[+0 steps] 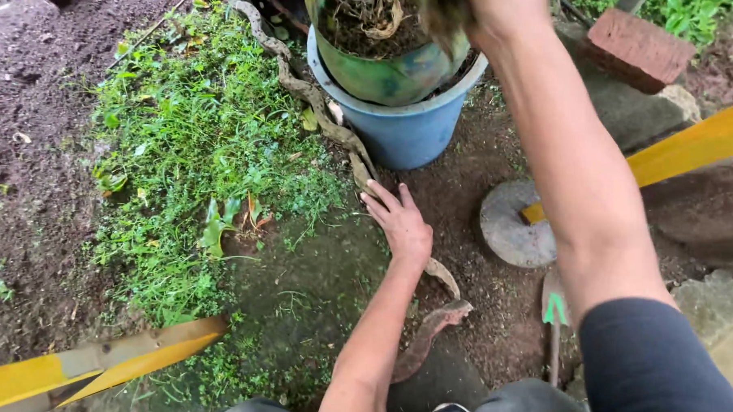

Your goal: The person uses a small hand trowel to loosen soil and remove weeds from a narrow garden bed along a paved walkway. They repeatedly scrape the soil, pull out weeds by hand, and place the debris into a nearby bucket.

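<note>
Left hand (400, 225) flat on soil (463, 178) beside grass (194, 139).

Bare dark soil (22, 120), weedy grass patch (194, 147) — red brick (639, 49), daylight

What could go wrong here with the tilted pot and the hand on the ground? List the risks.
1. The green pot sits tilted inside the blue bucket; while the right hand works at its soil and roots, it might tip or spill.
2. The left hand is pressed flat on damp soil beside a dry twisted strip, so it could slip or get scratched.
3. A trowel lies near the knees and could be knelt on.
</note>
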